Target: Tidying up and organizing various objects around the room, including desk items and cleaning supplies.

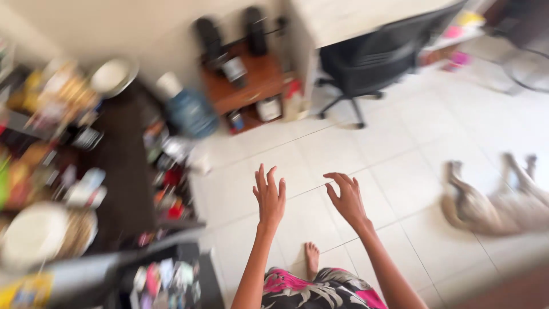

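Head view, blurred by motion: both bare hands are raised over a white tiled floor [389, 149], holding nothing. The left hand [270, 197] has its grip spread, fingers fanned upward. The right hand [345, 197], just beside it, has its grip loosely spread, fingers curled. Below both grips a bare foot [311, 257] stands on the tiles. Left of the left grip, a dark tabletop [123, 171] carries blurred bowls and packets; contents cannot be told. Right of the right grip, an animal [497, 203] lies well apart.
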